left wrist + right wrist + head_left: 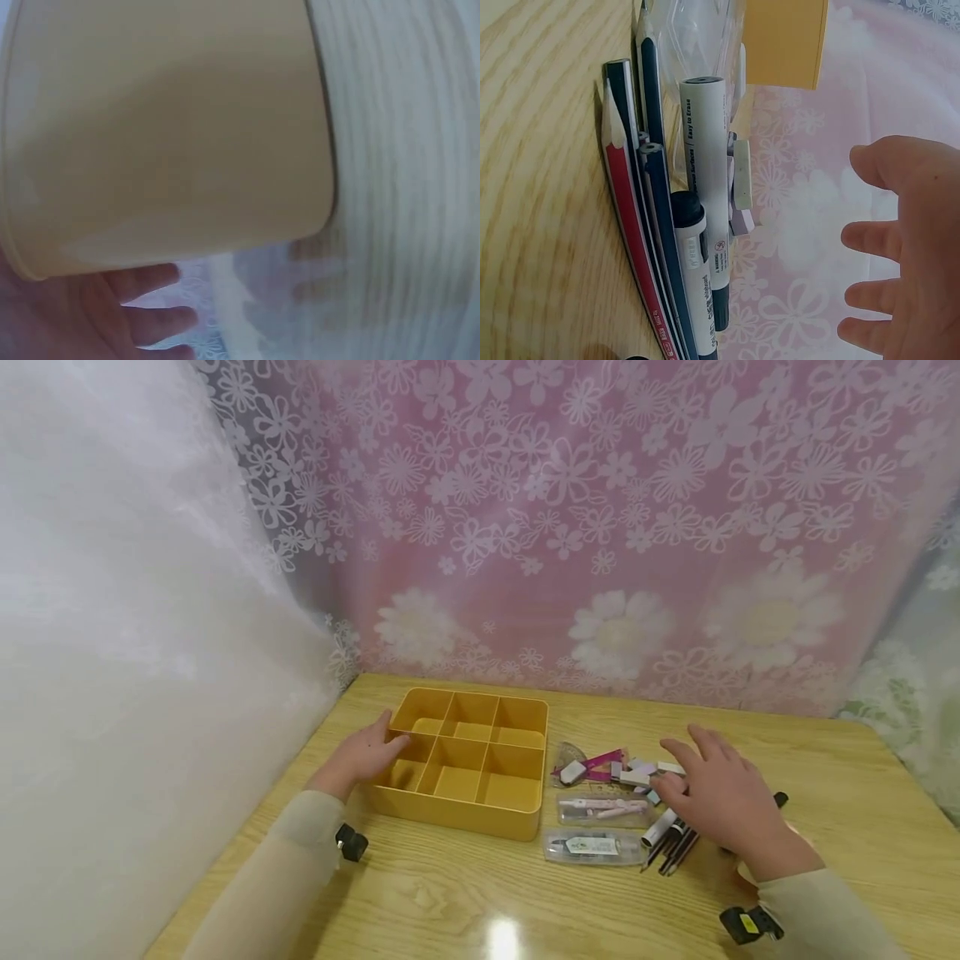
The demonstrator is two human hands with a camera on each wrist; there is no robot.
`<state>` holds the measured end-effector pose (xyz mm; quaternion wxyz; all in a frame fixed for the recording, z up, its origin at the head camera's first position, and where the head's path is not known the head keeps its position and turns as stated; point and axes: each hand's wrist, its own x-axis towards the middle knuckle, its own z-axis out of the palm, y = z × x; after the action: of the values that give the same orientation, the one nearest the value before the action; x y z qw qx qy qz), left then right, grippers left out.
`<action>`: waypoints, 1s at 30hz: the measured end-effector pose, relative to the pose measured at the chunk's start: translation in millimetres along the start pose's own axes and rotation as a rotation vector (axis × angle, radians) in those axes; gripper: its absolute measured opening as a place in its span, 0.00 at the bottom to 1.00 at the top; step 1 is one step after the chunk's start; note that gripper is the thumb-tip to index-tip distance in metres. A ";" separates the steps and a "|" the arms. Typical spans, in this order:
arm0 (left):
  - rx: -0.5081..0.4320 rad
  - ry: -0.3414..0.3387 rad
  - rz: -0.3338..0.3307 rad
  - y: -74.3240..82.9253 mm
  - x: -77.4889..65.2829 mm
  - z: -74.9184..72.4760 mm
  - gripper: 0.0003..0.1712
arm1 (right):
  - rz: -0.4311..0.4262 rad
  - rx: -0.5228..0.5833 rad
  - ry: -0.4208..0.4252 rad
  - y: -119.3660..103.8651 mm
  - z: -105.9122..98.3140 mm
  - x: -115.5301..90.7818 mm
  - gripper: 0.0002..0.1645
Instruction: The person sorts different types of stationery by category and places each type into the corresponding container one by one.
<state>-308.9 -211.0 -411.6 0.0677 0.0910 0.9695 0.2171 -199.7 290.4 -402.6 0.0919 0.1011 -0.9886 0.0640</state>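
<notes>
A yellow box (450, 817) with six compartments sits on the table. My left hand (362, 755) grips its left wall, the thumb over the rim and the fingers pointing down outside, as the left wrist view (161, 322) shows the fingers. My right hand (723, 806) hovers over loose stationery, fingers spread and holding nothing. Under and beside it lie white whiteboard markers (707, 157) with black caps, several pencils (634, 232), and white erasers (742, 176). Part of the pile is hidden beneath this hand.
Between box and pile lie two clear plastic cases, one with pink-white pens (611, 807), the other with a labelled packet (592, 846). Behind them are a magenta ruler (603, 762) and a clear protractor (568, 754). Flowered curtains (510, 568) hang along the wooden table's far edge.
</notes>
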 end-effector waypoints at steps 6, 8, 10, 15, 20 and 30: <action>-0.105 -0.026 -0.047 -5.5 1.4 4.1 0.38 | 0.000 -0.008 -0.012 -2.8 0.1 0.8 0.41; -0.135 -0.018 -0.041 -6.2 2.5 5.3 0.35 | 0.002 -0.012 -0.017 -3.4 -1.5 0.4 0.40; -0.167 -0.012 -0.035 -6.9 3.8 7.0 0.32 | 0.006 -0.012 -0.024 -2.4 -3.1 -0.7 0.39; -0.212 -0.005 -0.023 -7.8 6.0 10.7 0.29 | 0.024 -0.013 -0.033 3.8 -3.3 -3.5 0.42; -0.214 -0.005 -0.025 -6.6 6.7 11.0 0.29 | 0.028 -0.019 -0.035 9.5 -5.2 -6.6 0.45; -0.247 -0.014 -0.034 -10.2 5.6 10.9 0.30 | 0.033 -0.002 -0.189 26.5 -15.6 -20.5 0.49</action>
<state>-314.0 -214.4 -426.3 0.0888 0.0670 0.9364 0.3330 -183.0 322.3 -394.2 -0.0029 0.0900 -0.9944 0.0547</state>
